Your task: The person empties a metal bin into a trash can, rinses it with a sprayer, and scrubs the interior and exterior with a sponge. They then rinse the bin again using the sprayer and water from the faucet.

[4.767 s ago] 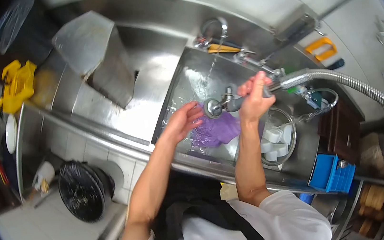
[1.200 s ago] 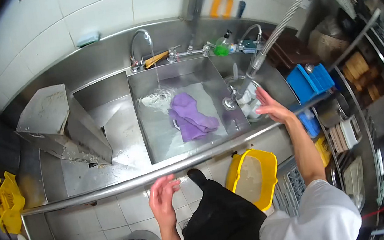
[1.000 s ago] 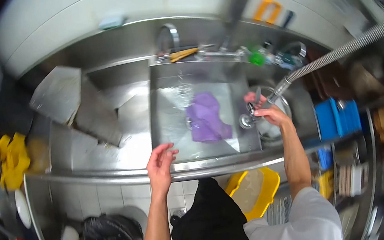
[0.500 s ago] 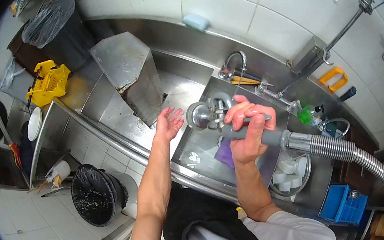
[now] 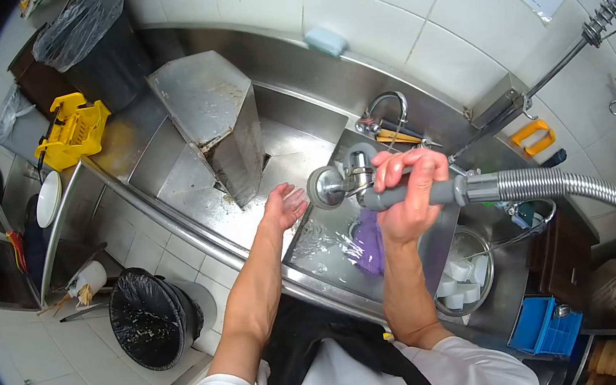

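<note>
The right hand (image 5: 407,194) is wrapped tight around the grey handle of a pre-rinse sprayer (image 5: 369,189), fingers curled over the top and the thumb below, so the fist is fully closed on it. The sprayer's round metal head (image 5: 325,187) points to the left, just beside the left hand (image 5: 284,205). That left hand is spread, palm toward the spray head, fingers loosely apart and holding nothing; whether water is striking it cannot be told for sure, though the fingertips look wet and glossy.

From the handle a ribbed metal hose (image 5: 569,187) runs off to the right and curves down at the picture's edge. Both hands hang above the stainless sink basin (image 5: 322,241), whose floor is wet, and a purple cloth (image 5: 368,243) lies crumpled in it, partly hidden behind the right wrist. At the basin's back edge stands a gooseneck tap (image 5: 387,106).

To the right of the basin sits a round metal bowl (image 5: 466,277) holding small white cups. Farther right and lower is a blue plastic crate (image 5: 538,324). Left of the basin, on the steel drainboard, stands a slanted metal box (image 5: 211,120). A yellow mop wringer (image 5: 72,131) sits beyond it, and a black-lined bin (image 5: 147,320) stands on the tiled floor below the counter.
</note>
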`<state>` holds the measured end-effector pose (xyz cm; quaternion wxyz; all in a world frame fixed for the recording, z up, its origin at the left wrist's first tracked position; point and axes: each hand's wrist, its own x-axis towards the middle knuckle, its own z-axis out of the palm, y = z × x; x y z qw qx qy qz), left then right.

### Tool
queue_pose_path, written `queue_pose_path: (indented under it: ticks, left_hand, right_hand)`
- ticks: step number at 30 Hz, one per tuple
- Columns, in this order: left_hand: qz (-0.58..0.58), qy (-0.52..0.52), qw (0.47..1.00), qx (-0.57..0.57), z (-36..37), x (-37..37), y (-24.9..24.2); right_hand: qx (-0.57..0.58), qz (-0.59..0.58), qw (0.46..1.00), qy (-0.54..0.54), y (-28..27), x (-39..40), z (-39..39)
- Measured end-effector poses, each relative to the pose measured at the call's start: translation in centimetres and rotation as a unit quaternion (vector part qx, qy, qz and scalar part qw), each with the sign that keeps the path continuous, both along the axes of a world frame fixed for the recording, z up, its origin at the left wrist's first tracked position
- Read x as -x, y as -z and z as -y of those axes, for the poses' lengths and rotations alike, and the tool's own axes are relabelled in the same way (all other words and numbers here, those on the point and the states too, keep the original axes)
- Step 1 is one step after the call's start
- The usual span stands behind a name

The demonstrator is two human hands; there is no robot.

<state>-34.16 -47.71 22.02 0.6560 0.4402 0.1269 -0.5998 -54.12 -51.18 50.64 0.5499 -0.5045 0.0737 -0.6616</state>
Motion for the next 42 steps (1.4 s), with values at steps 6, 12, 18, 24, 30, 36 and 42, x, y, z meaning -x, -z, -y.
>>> queue_pose_path:
  ticks: [6,12,18,24,30,36,42]
  left_hand:
    - [-0.067,-0.08,0.994,0.015,-0.6,-0.4,-1.1]
    - [-0.042,-0.044,0.998,0.026,-0.7,-0.9,-0.7]
    - [-0.016,-0.031,0.996,0.079,-2.5,1.3,-4.1]
    - [0.057,-0.06,0.996,0.044,-8.5,2.8,-7.4]
    - [0.154,-0.039,0.986,0.042,-13.6,3.1,-9.7]
    - [0.179,-0.008,0.976,0.12,-21.3,2.1,-10.9]
    - [0.15,-0.022,0.985,0.084,-38.6,-1.0,-4.1]
  right_hand:
    - [-0.038,0.019,0.994,0.098,-0.9,-1.7,-0.7]
    - [-0.009,0.002,0.999,0.048,-0.6,-1.0,-1.2]
    - [0.032,0.012,0.996,-0.083,0.0,1.3,-0.2]
    - [-0.012,-0.011,0.999,0.03,1.3,0.5,-1.2]
    - [-0.125,0.073,0.982,0.12,-0.2,-0.7,-3.1]
    - [-0.082,0.062,0.979,0.176,-1.9,-0.7,-4.5]
    - [-0.061,0.033,0.973,0.222,-2.2,-0.6,-4.8]
